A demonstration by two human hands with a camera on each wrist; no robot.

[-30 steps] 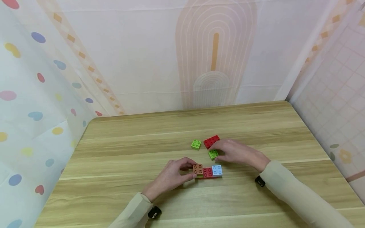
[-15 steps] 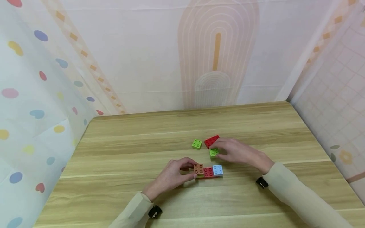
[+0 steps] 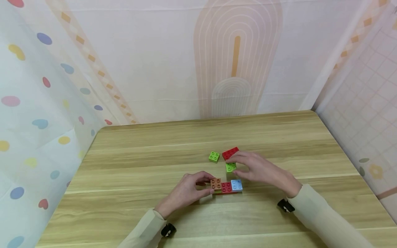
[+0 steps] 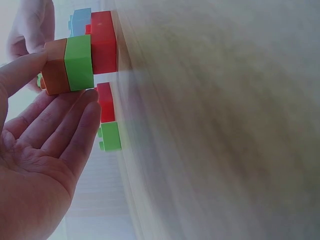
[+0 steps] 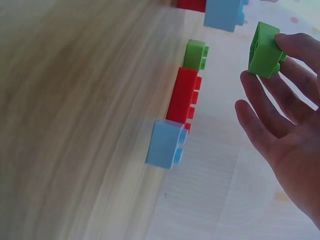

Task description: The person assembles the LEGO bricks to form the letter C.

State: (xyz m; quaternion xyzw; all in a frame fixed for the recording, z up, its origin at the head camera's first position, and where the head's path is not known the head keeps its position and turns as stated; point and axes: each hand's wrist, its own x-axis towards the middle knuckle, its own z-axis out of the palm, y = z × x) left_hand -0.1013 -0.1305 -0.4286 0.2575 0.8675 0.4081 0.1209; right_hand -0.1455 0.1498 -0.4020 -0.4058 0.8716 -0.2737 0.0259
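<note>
My left hand grips the left end of a small brick assembly between thumb and fingers. That end is a brown-orange brick on a green brick, joined to a long red brick. On the red brick's other end sits a light blue brick, with bare red studs between. Just behind the assembly, my right hand pinches another green brick between thumb and fingers. The right wrist view shows this brick raised off the table, its hollow underside partly visible.
Behind the hands lie a loose green brick and a loose red brick. A loose light blue brick stands beside the red one, hidden by my right hand in the head view. All rest on a wooden table with fabric-covered walls around it.
The green brick in my right hand has turned and shifted slightly left, towards the assembly. My right wrist has swung a little towards me. My left hand and the assembly stay put.
</note>
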